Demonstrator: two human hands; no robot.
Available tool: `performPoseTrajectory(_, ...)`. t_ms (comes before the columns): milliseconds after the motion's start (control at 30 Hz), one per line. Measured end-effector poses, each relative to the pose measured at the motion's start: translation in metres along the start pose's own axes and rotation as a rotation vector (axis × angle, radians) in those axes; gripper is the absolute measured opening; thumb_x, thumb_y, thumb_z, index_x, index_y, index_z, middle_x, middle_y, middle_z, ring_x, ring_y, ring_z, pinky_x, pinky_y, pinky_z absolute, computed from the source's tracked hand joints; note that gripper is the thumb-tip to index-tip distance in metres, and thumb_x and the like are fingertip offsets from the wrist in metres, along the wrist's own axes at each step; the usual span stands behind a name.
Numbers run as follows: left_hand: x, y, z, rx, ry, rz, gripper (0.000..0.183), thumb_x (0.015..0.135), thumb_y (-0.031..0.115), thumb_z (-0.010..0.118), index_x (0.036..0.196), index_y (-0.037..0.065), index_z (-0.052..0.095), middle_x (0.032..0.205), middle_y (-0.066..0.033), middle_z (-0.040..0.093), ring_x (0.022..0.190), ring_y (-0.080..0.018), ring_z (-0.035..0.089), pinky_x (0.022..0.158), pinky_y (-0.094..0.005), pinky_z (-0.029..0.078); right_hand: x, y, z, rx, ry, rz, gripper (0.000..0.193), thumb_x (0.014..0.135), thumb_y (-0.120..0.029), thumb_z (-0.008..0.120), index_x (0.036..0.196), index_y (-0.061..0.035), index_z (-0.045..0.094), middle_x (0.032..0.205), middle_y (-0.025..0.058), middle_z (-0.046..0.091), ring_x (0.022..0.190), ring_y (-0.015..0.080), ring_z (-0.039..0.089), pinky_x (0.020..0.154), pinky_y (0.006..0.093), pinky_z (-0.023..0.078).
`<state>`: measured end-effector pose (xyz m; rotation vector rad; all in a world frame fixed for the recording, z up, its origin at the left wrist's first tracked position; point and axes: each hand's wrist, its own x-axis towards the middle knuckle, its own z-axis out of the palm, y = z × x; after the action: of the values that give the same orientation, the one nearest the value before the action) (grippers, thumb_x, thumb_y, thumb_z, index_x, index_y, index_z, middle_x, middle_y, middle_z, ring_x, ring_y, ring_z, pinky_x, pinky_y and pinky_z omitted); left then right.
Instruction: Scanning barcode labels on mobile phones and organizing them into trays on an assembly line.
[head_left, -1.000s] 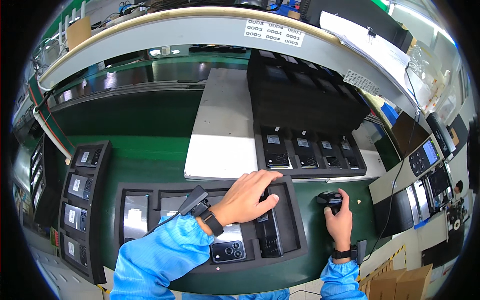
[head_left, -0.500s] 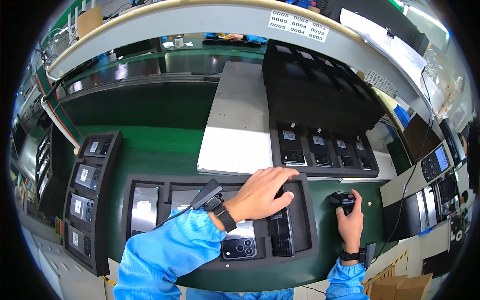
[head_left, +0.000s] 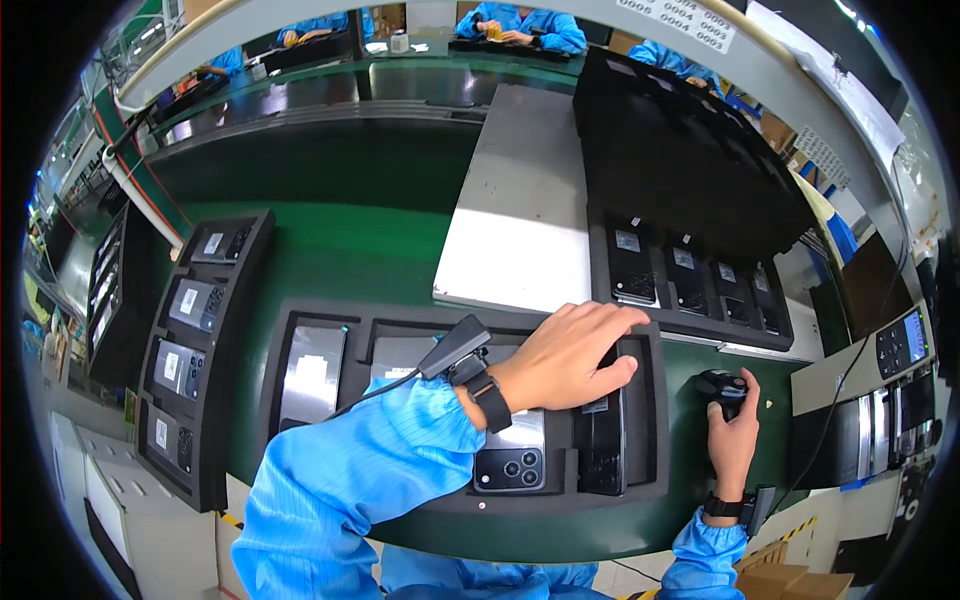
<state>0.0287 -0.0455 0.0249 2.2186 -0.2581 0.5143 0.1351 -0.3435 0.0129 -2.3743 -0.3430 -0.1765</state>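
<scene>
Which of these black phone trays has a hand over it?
The front tray, directly before the person: the left hand is over it, while none is over the left tray or back tray.

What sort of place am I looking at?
Probably an electronics assembly or inspection floor: phones lie in compartmented black trays, a machine with a small screen stands at the right, and people in blue sleeves work across the way.
</scene>
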Motion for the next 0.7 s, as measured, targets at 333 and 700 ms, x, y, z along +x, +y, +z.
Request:
performPoseTrajectory(333,0.001,0.001,0.0,-0.001,0.01,0.005,0.049,0.091,0.025,0.058,0.135,0.005,0.053,0.116,-0.0142,0.063,0.114,-0.0334,0.057,0.101,-0.0456,0.041,0.0,-0.008,-0.003,0.021,-0.024,0.004,0.066,0.084,-0.005,0.066,0.146,-0.016,0.046,0.112,0.0205,0.069,0.102,0.0338,0.071,0.09,0.0389,0.053)
performPoseTrajectory(700,0.006,-0.004,0.007,0.004,0.074,0.061,0.046,0.086,0.027,0.06,0.125,0.003,0.058,0.109,-0.0195,0.068,0.106,-0.0398,0.063,0.092,-0.0487,0.048,0.079,0.143,-0.076,0.364,0.587,-0.104,0.058,0.098,-0.014,0.059,0.15,-0.0036,0.036,0.14,0.0156,0.051,0.12,0.0274,0.056,0.095,0.0383,0.048)
